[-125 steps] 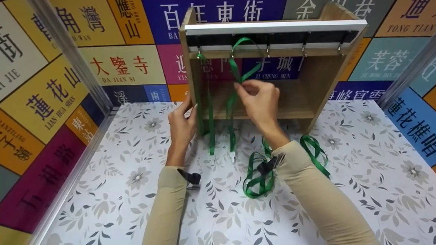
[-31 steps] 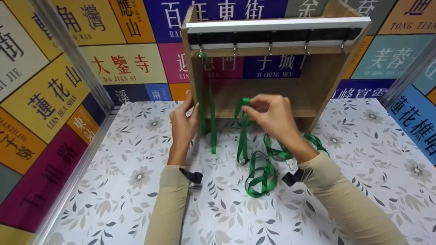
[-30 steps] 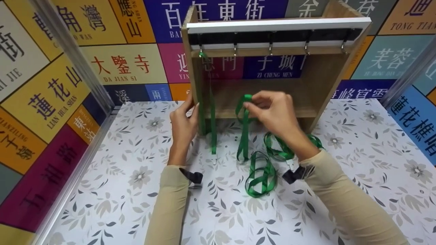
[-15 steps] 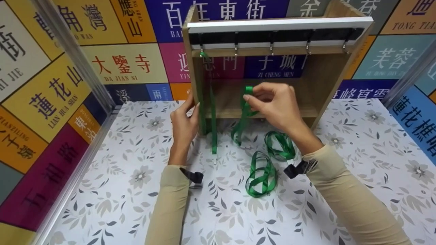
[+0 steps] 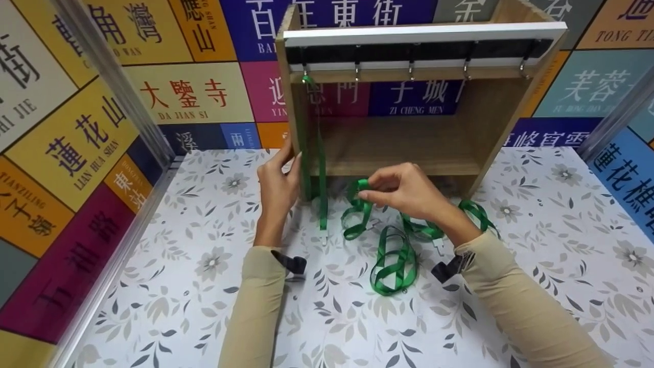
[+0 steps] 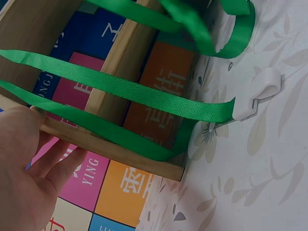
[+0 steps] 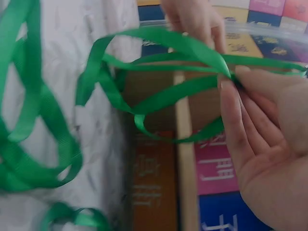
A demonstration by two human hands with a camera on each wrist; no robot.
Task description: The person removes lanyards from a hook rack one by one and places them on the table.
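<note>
My left hand (image 5: 278, 189) holds the left side panel of a wooden hook rack (image 5: 398, 148), thumb on the front edge and fingers behind it in the left wrist view. Between right thumb and fingertips, my right hand (image 5: 409, 191) pinches a looped green lanyard (image 7: 163, 98), low in front of the rack near the table. Another green lanyard (image 5: 323, 174) hangs from the leftmost hook (image 5: 305, 76), its white clip (image 6: 260, 96) lowest. The other hooks, such as the second hook (image 5: 357, 74), carry nothing.
A coiled green lanyard (image 5: 379, 255) lies on the floral tabletop (image 5: 204, 306). Beyond it lie a partly hidden lanyard (image 5: 426, 231) and one farther right lanyard (image 5: 480, 217). Patterned wall panels (image 5: 189, 94) stand behind and at both sides.
About four seconds ago the right hand's lanyard was up at the second hook. It is now lower; in the last half second the right hand came down with it. The left hand stayed put.
</note>
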